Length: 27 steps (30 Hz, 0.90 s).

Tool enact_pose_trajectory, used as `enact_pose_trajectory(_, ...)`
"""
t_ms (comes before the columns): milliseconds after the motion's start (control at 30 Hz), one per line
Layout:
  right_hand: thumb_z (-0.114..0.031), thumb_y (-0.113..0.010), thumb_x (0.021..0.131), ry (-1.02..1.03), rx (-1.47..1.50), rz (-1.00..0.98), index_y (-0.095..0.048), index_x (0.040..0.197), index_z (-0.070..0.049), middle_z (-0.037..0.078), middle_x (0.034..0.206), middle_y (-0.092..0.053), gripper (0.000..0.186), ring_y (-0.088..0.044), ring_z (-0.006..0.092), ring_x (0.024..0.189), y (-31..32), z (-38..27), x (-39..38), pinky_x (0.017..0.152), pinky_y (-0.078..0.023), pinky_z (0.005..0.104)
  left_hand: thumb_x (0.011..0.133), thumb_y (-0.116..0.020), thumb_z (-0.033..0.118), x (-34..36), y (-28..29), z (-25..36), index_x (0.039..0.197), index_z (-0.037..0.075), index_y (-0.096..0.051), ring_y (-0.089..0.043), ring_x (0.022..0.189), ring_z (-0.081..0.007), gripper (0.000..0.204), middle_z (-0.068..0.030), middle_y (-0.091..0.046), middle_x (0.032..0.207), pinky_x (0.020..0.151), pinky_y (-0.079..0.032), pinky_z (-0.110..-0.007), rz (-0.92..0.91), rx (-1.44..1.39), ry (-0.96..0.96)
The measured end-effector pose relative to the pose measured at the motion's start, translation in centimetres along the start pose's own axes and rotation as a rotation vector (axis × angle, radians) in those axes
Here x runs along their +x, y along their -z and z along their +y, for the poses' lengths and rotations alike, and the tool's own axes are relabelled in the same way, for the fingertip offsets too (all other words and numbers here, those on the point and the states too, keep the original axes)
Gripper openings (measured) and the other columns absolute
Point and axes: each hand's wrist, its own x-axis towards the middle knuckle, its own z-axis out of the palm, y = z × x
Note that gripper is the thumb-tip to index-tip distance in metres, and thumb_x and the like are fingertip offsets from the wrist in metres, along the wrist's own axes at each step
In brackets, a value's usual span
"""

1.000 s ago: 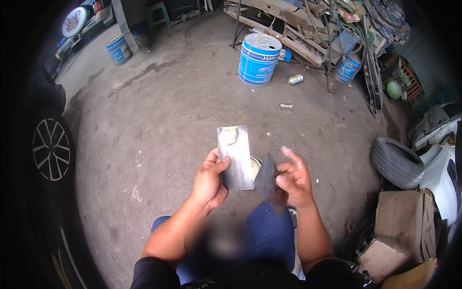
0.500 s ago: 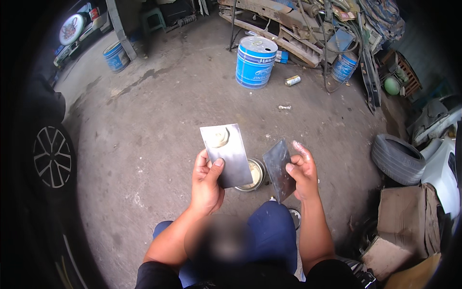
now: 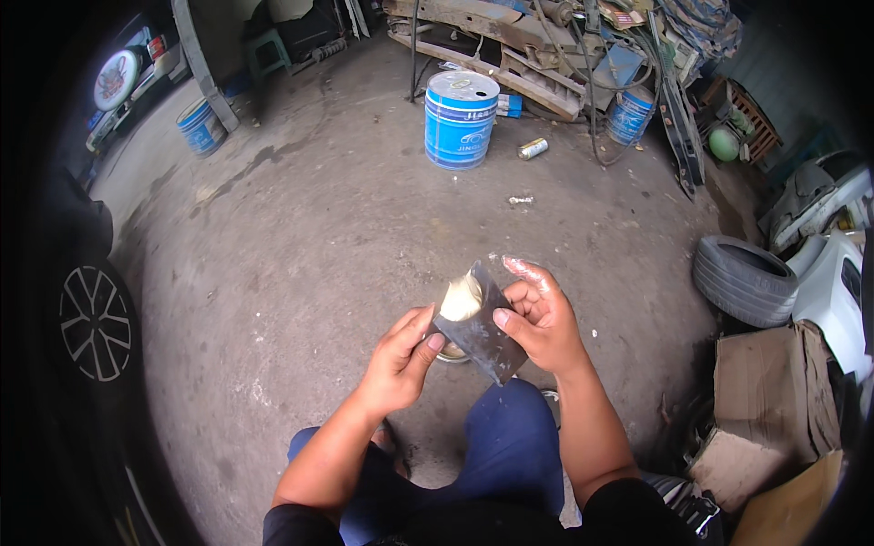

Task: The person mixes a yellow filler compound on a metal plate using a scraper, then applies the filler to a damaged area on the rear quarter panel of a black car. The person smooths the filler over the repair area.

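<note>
My left hand (image 3: 403, 359) is closed on the thin metal plate, which is now mostly hidden behind the dark flat spreader (image 3: 492, 350). My right hand (image 3: 533, 318) grips that spreader by its right edge, index finger raised and smeared with pale residue. A glossy lump of cream paste (image 3: 461, 298) lies at the upper left of the spreader's face, above my left thumb. An open round tin (image 3: 452, 356) on the floor beneath is mostly hidden by the plates.
Blue metal drums (image 3: 460, 136) and a small can (image 3: 533, 148) stand or lie ahead near piled scrap parts (image 3: 492, 64). A tyre (image 3: 742, 291), white panel (image 3: 828, 300) and cardboard (image 3: 756, 391) crowd the right. A car wheel (image 3: 96, 323) is at the left.
The dark spreader has moved leftward over the metal plate and now shows cream paste on its face. The metal plate's bright face has gone from view behind it.
</note>
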Motion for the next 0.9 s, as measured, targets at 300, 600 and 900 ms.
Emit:
enact_pose_trajectory(300,0.009,-0.065,0.084,0.576,-0.496,-0.061,-0.05,0.135,-0.006,0.015,0.108,-0.068,0.055,-0.068,0.0218,0.092,1.1,-4.9,0.3,0.078,-0.054,0.0299,0.099,-0.053,0.007,0.6,1.8,-0.9,0.13,0.002,-0.055,-0.062,0.103,-0.0136,0.032,-0.0062,-0.068,0.112,0.089,-0.05,-0.03,-0.121,-0.397,0.43)
enact_pose_trajectory(600,0.015,-0.065,0.07,0.607,-0.627,-0.313,-0.062,0.122,-0.009,0.012,0.116,-0.063,0.057,-0.067,0.0279,0.1,-0.1,-4.0,-1.5,0.081,-0.056,0.0348,0.096,-0.056,0.002,0.5,2.6,-1.2,0.128,-0.001,-0.055,-0.061,0.102,-0.0117,0.032,-0.0056,-0.067,0.112,0.09,-0.048,-0.027,-0.173,-0.682,0.361)
enact_pose_trajectory(900,0.014,-0.062,0.07,0.5,-0.781,-0.274,-0.063,0.12,-0.007,0.012,0.119,-0.063,0.054,-0.067,0.0277,0.101,2.4,-2.5,-2.6,0.082,-0.057,0.0349,0.095,-0.056,0.002,0.2,2.0,-1.3,0.128,-0.002,-0.055,-0.061,0.103,-0.0124,0.033,-0.0064,-0.067,0.114,0.092,-0.047,-0.029,-0.22,-0.684,0.406)
